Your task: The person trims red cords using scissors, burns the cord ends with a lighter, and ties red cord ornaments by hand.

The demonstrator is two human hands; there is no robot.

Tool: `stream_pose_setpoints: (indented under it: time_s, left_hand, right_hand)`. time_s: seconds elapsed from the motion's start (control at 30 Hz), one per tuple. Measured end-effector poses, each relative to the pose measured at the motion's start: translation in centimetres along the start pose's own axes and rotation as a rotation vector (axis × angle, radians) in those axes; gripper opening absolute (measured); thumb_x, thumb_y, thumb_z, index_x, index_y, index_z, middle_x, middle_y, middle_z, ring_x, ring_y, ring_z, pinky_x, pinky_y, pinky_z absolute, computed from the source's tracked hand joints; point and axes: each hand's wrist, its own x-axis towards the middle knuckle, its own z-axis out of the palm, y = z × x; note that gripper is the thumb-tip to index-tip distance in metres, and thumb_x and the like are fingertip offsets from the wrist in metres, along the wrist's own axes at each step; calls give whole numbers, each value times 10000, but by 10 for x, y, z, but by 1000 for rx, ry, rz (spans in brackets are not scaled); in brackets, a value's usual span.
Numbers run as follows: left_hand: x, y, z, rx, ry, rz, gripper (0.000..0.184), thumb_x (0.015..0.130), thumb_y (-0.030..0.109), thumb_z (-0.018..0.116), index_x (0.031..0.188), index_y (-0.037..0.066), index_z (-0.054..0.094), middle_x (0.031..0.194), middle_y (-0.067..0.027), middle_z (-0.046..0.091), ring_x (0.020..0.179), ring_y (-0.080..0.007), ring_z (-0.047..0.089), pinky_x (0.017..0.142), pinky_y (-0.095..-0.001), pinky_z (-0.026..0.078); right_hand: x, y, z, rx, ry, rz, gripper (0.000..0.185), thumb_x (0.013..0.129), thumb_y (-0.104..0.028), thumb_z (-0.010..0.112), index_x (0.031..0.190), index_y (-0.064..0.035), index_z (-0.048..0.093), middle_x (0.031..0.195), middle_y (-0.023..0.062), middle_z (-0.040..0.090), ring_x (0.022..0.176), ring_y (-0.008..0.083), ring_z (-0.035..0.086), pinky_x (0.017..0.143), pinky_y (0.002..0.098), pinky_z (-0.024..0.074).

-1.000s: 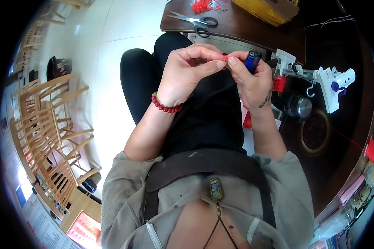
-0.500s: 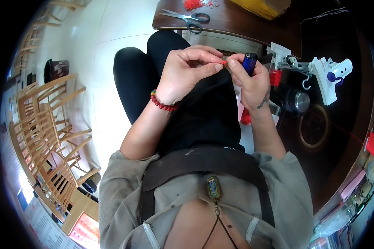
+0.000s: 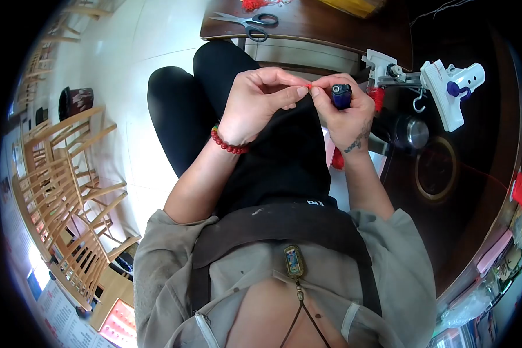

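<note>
Above my lap, my left hand (image 3: 256, 100) pinches a tiny piece of red cord (image 3: 309, 87) between thumb and fingers. From the other side, the thumb and forefinger of my right hand (image 3: 348, 113) close on the same bit, and the fingertips nearly meet. A dark blue lighter (image 3: 342, 98) is tucked in my right hand, its metal top turned toward me. Most of the red piece is hidden by fingertips, so its exact shape cannot be made out.
Scissors (image 3: 250, 24) lie partly spread on the dark wooden table (image 3: 307, 26), near red thread (image 3: 254, 4). Right of my hands stand a white clamp stand (image 3: 449, 95) with a hook, wound red thread (image 3: 376, 98) and a metal-topped flask (image 3: 414, 133). Wooden chairs (image 3: 69, 191) are at left.
My right hand has turned, so the lighter now points its top toward me. Both hands' fingertips have drawn closer on the red cord. The whole view has shifted slightly.
</note>
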Motion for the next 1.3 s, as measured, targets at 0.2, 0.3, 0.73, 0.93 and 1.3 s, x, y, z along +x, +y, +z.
stream_pose_setpoints:
  time_s: [0.2,0.3,0.73,0.93,1.3]
  left_hand:
    - [3,-9,9,-34,-35,14,94,842,-22,634,936,-27,633,864,-80,675,693,-92,614,632,-196,501]
    - [3,-12,13,-54,11,-14,121,838,-20,640,958,-21,620,869,-83,676,690,-96,619,619,-196,496]
    - [0,-18,29,66,79,98,208,836,-35,640,1041,-57,610,903,-108,688,662,-62,600,525,-161,466]
    - [1,-25,28,161,55,135,181,833,-32,626,1014,-30,632,851,-39,666,646,-28,561,534,-154,439]
    - [5,-33,24,135,-116,64,162,862,-41,566,1019,-23,599,882,-8,627,747,-34,543,649,-173,434]
  right_hand:
    - [-12,3,-13,225,10,279,102,777,-17,675,876,-1,655,833,27,647,734,76,584,696,216,472]
    - [-21,11,-13,338,41,319,133,789,-17,676,917,7,653,862,29,645,743,75,582,708,213,471]
    - [-26,7,-13,334,41,434,159,811,-36,679,959,21,677,896,55,674,759,96,614,723,213,480]
    - [-29,15,-20,267,61,358,88,820,-45,665,894,0,682,805,27,659,699,68,585,654,190,453]
    - [-34,13,-30,386,16,481,124,822,-67,665,918,12,667,737,-15,604,643,38,533,593,188,427]
